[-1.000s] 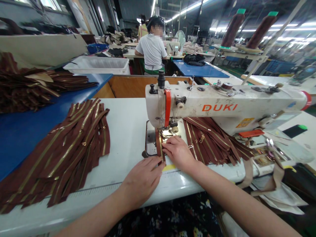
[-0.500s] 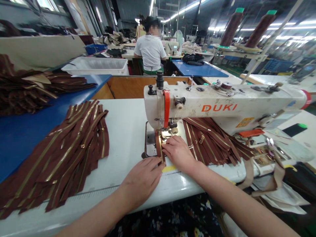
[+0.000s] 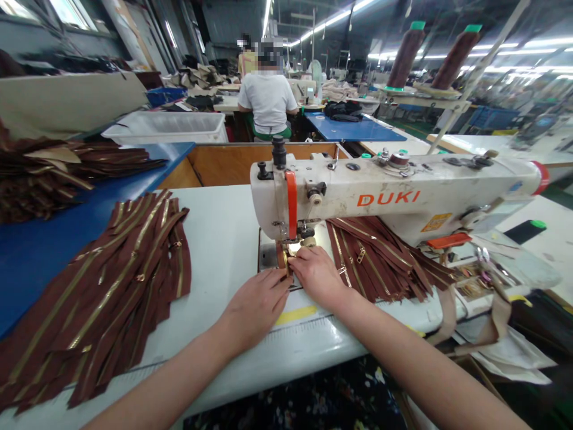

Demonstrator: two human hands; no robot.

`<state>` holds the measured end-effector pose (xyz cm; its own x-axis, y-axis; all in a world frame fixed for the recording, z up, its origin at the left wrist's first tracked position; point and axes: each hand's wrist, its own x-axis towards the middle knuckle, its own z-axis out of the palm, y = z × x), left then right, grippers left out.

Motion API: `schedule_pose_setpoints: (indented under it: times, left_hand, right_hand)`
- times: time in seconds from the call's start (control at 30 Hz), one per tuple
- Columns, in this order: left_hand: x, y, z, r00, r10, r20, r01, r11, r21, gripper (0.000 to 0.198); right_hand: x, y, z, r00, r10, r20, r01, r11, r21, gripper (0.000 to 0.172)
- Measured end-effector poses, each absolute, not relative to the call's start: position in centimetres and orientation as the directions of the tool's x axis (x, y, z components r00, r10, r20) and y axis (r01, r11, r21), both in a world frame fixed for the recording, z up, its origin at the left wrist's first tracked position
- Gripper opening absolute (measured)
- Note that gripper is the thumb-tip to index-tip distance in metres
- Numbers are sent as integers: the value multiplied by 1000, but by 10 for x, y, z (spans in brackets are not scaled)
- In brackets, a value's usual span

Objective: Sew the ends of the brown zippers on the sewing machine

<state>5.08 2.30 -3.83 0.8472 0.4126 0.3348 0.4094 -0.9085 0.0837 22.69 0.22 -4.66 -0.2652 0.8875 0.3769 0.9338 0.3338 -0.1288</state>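
Observation:
A brown zipper with gold teeth (image 3: 282, 255) lies under the presser foot of the white sewing machine (image 3: 340, 190). At the zipper's near end, my left hand (image 3: 259, 298) has its fingers closed on the tape. My right hand (image 3: 317, 276) pinches the zipper's right edge close to the foot; its fingertips are partly hidden. Left on the table spreads a pile of brown zippers (image 3: 129, 269). More brown zippers (image 3: 371, 257) lie beneath the machine's arm, right of my right hand.
A blue table (image 3: 111, 203) at the left bears another zipper heap (image 3: 49, 173). Small tools lie in a tray (image 3: 478, 278) at the right. Thread cones (image 3: 405, 57) stand behind the machine. A person in a white shirt (image 3: 268, 101) sits ahead, beyond a white bin (image 3: 170, 125).
Both hands have moved forward toward the presser foot, feeding the zipper away from me; less of its near end shows. The view has shifted slightly.

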Motion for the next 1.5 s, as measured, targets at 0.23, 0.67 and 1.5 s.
schedule_pose_setpoints:
  times: [0.23,0.67,1.5]
  left_hand:
    - [57,37,-38,835,414,362,418,-905,72,30]
    - [46,27,-47,778,487,398,493,-865,95,38]
    - [52,67,-47,798,504,331,510,-857,77,37]
  right_hand:
    - [227,2,-47,-258,889,379,932,332,-146,15]
    - [231,-11,-50,-323,857,401,899,410,-153,16]
    - [226,-3,-45,-240,894,378,933,320,-166,21]
